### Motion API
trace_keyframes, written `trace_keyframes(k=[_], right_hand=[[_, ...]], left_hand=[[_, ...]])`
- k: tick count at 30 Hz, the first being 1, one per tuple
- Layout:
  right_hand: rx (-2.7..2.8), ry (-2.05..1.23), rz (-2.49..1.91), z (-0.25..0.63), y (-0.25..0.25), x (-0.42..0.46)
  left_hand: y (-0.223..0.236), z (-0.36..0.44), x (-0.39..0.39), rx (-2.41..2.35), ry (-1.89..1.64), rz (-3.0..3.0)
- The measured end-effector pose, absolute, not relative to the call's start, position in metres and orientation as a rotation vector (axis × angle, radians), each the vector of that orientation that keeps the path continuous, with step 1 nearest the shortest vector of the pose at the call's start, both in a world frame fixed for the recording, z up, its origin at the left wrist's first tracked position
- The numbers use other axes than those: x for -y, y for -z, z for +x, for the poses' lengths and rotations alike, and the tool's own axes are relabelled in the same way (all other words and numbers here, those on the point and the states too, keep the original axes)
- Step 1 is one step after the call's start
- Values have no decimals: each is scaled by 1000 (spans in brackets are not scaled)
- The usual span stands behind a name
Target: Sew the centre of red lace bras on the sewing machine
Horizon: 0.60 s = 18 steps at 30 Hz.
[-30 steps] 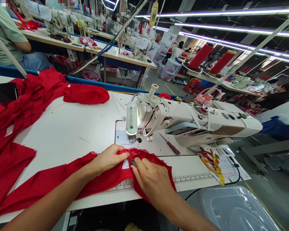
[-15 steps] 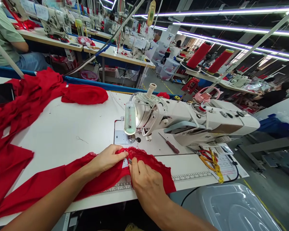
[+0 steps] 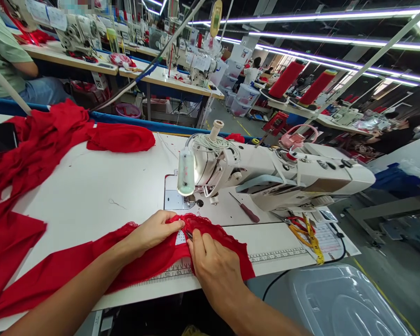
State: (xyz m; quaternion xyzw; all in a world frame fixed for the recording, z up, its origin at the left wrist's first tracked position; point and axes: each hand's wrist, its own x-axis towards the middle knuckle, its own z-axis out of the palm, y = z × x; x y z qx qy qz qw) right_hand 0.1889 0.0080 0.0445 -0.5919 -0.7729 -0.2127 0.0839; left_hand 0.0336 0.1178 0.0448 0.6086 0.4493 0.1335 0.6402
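A red lace-edged garment piece lies along the front of the sewing table. My left hand pinches its lace edge between thumb and fingers. Beside it, my right hand is closed around a small metal tool; only the pointed tip shows, the rest is hidden in the fingers. That tip is at the lace, close to my left thumb. Between the hands a white dotted label shows against the red cloth. Just beyond stands the sewing machine, its presser foot apart from the cloth.
More red fabric is heaped at the left, near a dark phone-like object. A screwdriver lies under the machine arm. Orange-handled scissors and a yellow tape measure rest at right, above a grey plastic lid.
The view has shifted very slightly. Both hands keep their places on the red garment piece, and the metal tool's tip has tilted only a little.
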Motion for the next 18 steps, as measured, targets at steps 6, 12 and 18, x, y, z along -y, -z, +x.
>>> trace_keyframes(k=[6,12,18], right_hand=[[2339,651,-1773,186,-45,-10],[2258,658,-1732,188,-46,-12],[1839,-365,-1834,209,-53,-29]], left_hand=[[-45,33,-117,-1029,-313,1391],[-42,32,-117,-1006,-312,1374],[-43,28,-120,-891,-254,1370]])
